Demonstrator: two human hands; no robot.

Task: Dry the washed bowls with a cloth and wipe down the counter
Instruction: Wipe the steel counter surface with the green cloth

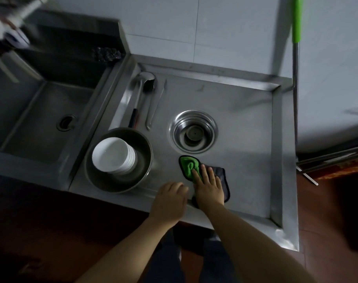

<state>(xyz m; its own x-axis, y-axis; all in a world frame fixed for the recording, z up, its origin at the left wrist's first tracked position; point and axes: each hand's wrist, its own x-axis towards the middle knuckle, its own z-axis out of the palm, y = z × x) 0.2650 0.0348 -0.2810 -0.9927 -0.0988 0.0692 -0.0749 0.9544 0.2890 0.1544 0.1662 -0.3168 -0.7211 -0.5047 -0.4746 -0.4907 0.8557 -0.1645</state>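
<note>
My right hand [208,187] lies flat and open on the cloth [204,174], fingers spread and pressing it to the steel counter [245,123] near the front edge, palm down so I can push it along as a wiper rather than hold it; the cloth is green on the folded-over part and dark grey beneath, and it sits just in front of the round drain [193,131] in the middle of the counter; my left hand [170,201] rests on the front lip beside it, fingers loosely curled and holding nothing, I think only to steady me while I lean in; to the left, at the front left corner, the white bowls [113,156] are stacked leaning inside a big metal basin [119,160], kept together there so the rest of the surface stays free for wiping; whether they are already dry I cannot tell; behind the basin, toward the back left corner, a ladle [142,92] and a thin utensil [156,105] lie along the counter, out of the cloth's way for now; the deep sink [45,119] lies beyond the left edge; wiping looks like the step in hand
</note>
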